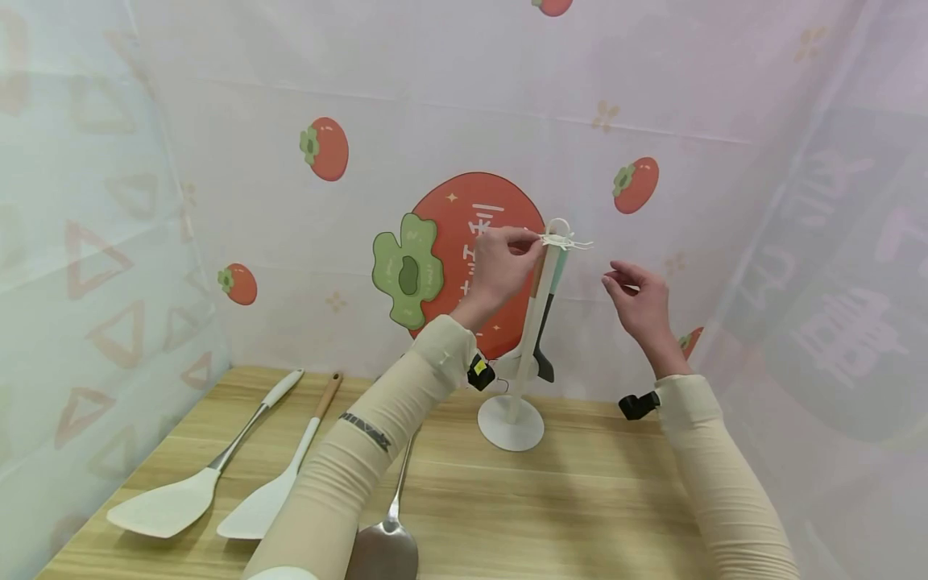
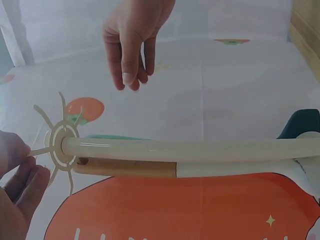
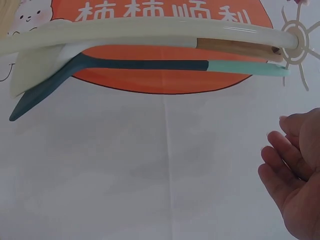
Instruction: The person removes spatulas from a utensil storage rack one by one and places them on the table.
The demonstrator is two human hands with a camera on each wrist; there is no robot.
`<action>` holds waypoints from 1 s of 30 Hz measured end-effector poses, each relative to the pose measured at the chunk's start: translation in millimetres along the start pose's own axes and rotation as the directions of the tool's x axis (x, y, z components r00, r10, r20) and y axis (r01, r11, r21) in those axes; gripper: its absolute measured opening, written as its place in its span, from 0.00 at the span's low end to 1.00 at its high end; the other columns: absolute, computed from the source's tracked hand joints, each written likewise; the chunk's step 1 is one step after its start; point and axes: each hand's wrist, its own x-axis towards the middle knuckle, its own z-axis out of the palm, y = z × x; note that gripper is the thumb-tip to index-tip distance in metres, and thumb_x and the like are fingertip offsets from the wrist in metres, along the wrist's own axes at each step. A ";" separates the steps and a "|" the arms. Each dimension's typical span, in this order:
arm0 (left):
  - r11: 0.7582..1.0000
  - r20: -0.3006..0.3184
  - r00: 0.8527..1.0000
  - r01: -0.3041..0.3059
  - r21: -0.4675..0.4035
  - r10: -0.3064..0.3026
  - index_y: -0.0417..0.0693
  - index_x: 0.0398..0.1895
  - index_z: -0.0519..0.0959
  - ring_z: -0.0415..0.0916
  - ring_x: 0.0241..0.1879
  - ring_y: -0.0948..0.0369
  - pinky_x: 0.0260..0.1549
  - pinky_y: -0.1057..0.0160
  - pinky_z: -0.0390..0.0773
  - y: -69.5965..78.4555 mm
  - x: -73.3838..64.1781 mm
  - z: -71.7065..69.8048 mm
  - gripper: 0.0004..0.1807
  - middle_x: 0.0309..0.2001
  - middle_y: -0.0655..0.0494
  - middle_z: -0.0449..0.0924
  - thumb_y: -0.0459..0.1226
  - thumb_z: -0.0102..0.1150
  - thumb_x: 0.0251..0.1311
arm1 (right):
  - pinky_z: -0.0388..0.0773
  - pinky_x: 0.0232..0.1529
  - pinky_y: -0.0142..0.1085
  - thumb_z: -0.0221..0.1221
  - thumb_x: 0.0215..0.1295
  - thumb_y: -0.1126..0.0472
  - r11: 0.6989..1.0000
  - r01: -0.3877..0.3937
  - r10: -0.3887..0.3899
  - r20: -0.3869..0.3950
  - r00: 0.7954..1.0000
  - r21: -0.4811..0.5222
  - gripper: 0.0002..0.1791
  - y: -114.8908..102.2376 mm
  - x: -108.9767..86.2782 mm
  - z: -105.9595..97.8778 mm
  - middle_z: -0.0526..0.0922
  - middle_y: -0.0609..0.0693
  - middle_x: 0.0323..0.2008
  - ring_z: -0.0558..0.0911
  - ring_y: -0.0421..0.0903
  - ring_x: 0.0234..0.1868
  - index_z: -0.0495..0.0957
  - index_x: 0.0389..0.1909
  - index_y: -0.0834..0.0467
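A cream utensil rack (image 1: 532, 338) stands upright on a round white base, with a ring of hooks (image 2: 63, 145) at its top. Between thumb and fingers, my left hand (image 1: 503, 262) pinches one of these hooks. Two utensils hang from the ring: a white turner with a wooden handle (image 3: 237, 47), and a dark turner (image 3: 150, 65) whose handle is mint green. My right hand (image 1: 641, 302) is raised to the right of the rack, apart from it, fingers loosely bent and holding nothing.
On the left of the wooden table (image 1: 594, 499) lie a white turner with a white handle (image 1: 170, 503) and a white turner with a wooden handle (image 1: 263, 503). A steel turner (image 1: 390, 552) lies partly behind my left forearm. A persimmon-print cloth (image 1: 435, 97) hangs behind the rack.
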 end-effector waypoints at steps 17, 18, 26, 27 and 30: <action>0.999 0.008 1.000 0.026 0.045 -0.027 0.35 0.45 0.88 0.84 0.37 0.58 0.38 0.67 0.83 -11.6 6.0 -10.7 0.09 0.39 0.46 0.89 0.32 0.63 0.68 | 0.75 0.47 0.19 0.62 0.72 0.61 0.999 -0.041 0.041 0.031 0.999 -0.007 0.19 6.4 -4.4 9.2 0.87 0.63 0.47 0.78 0.32 0.41 0.80 0.59 0.67; 0.998 0.004 1.000 0.029 0.048 -0.029 0.36 0.45 0.88 0.84 0.37 0.58 0.37 0.67 0.83 -12.2 6.4 -10.7 0.09 0.39 0.46 0.89 0.32 0.63 0.68 | 0.75 0.47 0.19 0.62 0.72 0.61 0.999 -0.042 0.042 0.034 0.999 -0.008 0.19 6.1 -5.0 10.3 0.87 0.63 0.48 0.79 0.32 0.42 0.80 0.59 0.67; 0.995 0.009 0.999 0.051 0.086 -0.052 0.37 0.46 0.88 0.85 0.39 0.57 0.40 0.66 0.84 -14.5 10.1 -11.7 0.10 0.40 0.46 0.89 0.33 0.62 0.68 | 0.74 0.45 0.16 0.61 0.72 0.63 0.999 -0.040 0.038 0.048 0.998 0.035 0.18 -0.8 -7.5 18.2 0.87 0.64 0.48 0.78 0.31 0.42 0.80 0.58 0.68; 0.994 0.011 0.999 0.051 0.092 -0.053 0.37 0.46 0.88 0.85 0.39 0.57 0.40 0.66 0.84 -14.6 10.4 -11.9 0.10 0.40 0.46 0.89 0.32 0.62 0.69 | 0.73 0.45 0.16 0.61 0.72 0.63 0.999 -0.037 0.035 0.050 0.998 0.039 0.18 -1.7 -7.4 18.9 0.86 0.65 0.48 0.79 0.32 0.42 0.80 0.58 0.68; 0.994 0.021 0.998 0.056 0.096 -0.058 0.36 0.47 0.88 0.84 0.39 0.56 0.40 0.65 0.84 -15.6 10.8 -12.5 0.10 0.41 0.44 0.89 0.32 0.62 0.69 | 0.73 0.45 0.15 0.60 0.73 0.63 0.998 -0.025 0.021 0.061 0.998 0.056 0.18 -4.2 -7.6 21.2 0.86 0.65 0.49 0.81 0.38 0.44 0.80 0.58 0.69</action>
